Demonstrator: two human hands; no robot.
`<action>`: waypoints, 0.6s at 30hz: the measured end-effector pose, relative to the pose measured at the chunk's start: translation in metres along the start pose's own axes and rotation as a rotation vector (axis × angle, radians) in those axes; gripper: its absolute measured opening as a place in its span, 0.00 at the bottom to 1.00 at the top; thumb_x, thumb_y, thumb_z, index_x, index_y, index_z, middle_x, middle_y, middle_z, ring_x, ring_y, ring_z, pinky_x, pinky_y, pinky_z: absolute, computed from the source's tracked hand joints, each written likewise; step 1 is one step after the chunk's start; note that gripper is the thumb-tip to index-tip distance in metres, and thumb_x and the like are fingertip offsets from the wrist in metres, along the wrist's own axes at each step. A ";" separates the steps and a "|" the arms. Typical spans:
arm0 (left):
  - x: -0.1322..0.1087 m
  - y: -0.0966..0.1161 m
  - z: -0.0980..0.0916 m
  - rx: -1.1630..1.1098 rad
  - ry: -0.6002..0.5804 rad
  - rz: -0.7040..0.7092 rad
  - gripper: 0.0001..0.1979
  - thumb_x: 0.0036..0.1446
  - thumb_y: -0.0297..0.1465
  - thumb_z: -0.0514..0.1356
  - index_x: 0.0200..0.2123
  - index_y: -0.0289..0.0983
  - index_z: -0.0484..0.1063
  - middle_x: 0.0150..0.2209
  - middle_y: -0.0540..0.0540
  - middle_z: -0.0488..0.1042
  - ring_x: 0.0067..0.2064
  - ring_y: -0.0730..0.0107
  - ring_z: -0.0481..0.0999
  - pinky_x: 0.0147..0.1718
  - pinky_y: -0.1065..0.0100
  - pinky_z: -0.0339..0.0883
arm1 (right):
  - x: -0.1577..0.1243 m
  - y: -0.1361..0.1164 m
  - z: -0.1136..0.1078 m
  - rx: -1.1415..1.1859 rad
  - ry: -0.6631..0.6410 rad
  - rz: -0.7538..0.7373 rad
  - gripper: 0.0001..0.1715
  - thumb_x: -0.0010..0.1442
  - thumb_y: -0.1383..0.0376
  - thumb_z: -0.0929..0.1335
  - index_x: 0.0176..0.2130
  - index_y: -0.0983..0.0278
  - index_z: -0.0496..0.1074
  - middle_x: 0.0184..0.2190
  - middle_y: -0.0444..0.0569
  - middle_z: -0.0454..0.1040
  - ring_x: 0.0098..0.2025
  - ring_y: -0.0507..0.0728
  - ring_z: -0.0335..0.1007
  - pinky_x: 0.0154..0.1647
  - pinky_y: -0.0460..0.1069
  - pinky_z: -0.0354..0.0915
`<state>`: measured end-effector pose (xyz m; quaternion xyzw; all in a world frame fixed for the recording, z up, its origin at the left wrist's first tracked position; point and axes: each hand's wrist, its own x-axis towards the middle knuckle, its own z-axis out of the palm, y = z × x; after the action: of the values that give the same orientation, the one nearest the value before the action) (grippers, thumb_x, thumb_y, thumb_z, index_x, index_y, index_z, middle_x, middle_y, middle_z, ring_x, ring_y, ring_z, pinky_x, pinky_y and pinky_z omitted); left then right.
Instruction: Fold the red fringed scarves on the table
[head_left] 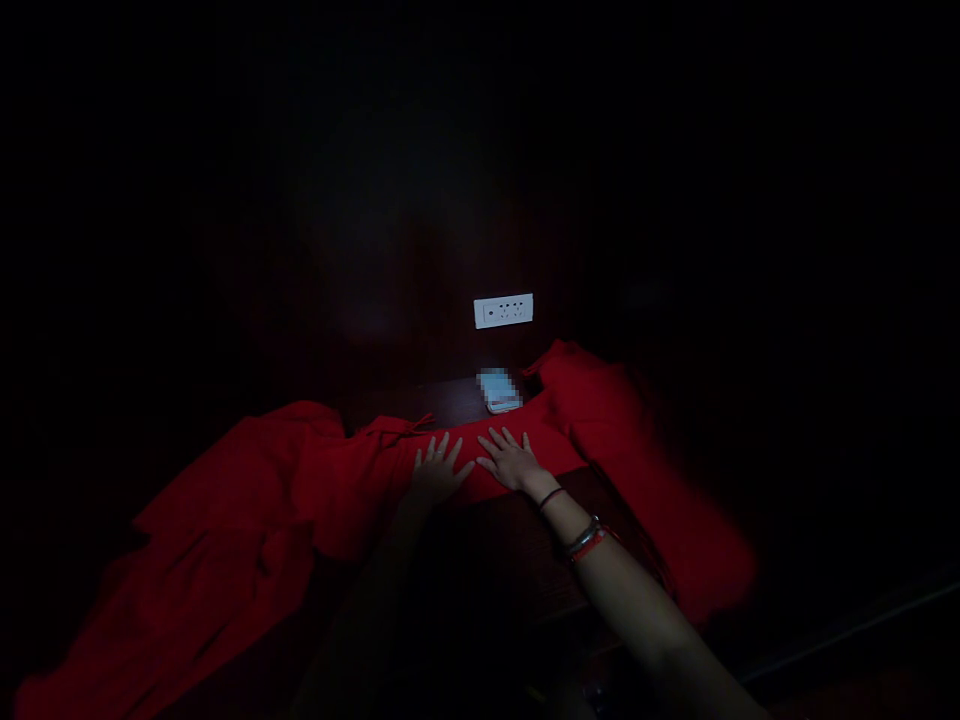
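A long red cloth [360, 485] stretches across a dark wooden surface, narrow and flat in the middle, loose and wrinkled toward the left. Both hands rest palm down on its flat middle strip, close beside each other. My left hand [439, 472] has its fingers spread and wears a ring. Fingers fanned out, my right hand [512, 464] lies just to the right of it, with bands and a bracelet on the wrist. Neither hand grips anything.
Behind the cloth lies a phone-like object [500, 391], its screen pixelated. A white socket panel [504, 311] is fixed to the dark wall above. The dark wooden surface [544, 540] shows in front of the cloth. Deep shadow hides most of the surroundings.
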<state>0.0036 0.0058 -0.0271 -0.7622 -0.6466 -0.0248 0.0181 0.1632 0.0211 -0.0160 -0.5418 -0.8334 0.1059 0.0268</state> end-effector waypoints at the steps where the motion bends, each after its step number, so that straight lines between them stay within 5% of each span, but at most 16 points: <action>1: 0.001 -0.002 0.001 -0.003 -0.012 -0.001 0.31 0.52 0.49 0.39 0.56 0.41 0.46 0.58 0.43 0.44 0.57 0.53 0.44 0.50 0.50 0.42 | 0.000 0.003 0.000 -0.023 -0.003 -0.011 0.33 0.55 0.48 0.44 0.57 0.56 0.40 0.59 0.46 0.36 0.59 0.60 0.26 0.52 0.65 0.29; 5: 0.005 -0.006 0.003 -0.030 -0.037 -0.023 0.32 0.51 0.50 0.39 0.56 0.41 0.45 0.59 0.44 0.43 0.58 0.53 0.43 0.51 0.49 0.40 | -0.007 0.038 -0.012 -0.196 0.047 -0.007 0.31 0.57 0.50 0.48 0.57 0.58 0.45 0.59 0.48 0.41 0.59 0.61 0.31 0.53 0.64 0.30; 12: 0.007 -0.011 0.002 -0.045 -0.080 -0.003 0.32 0.51 0.49 0.39 0.56 0.42 0.45 0.59 0.45 0.42 0.58 0.53 0.42 0.50 0.49 0.40 | -0.047 0.130 -0.044 -0.545 0.363 -0.043 0.26 0.57 0.54 0.54 0.54 0.55 0.51 0.58 0.45 0.45 0.59 0.61 0.32 0.53 0.64 0.29; 18: 0.009 -0.026 0.001 -0.053 -0.119 0.028 0.32 0.50 0.49 0.40 0.56 0.41 0.44 0.59 0.44 0.42 0.58 0.51 0.41 0.50 0.48 0.41 | -0.072 0.191 -0.067 -0.514 0.369 0.256 0.27 0.57 0.57 0.54 0.56 0.57 0.48 0.58 0.49 0.44 0.58 0.65 0.35 0.51 0.64 0.41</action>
<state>-0.0210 0.0186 -0.0274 -0.7714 -0.6351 0.0037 -0.0400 0.3748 0.0400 0.0149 -0.6410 -0.7392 -0.2051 0.0261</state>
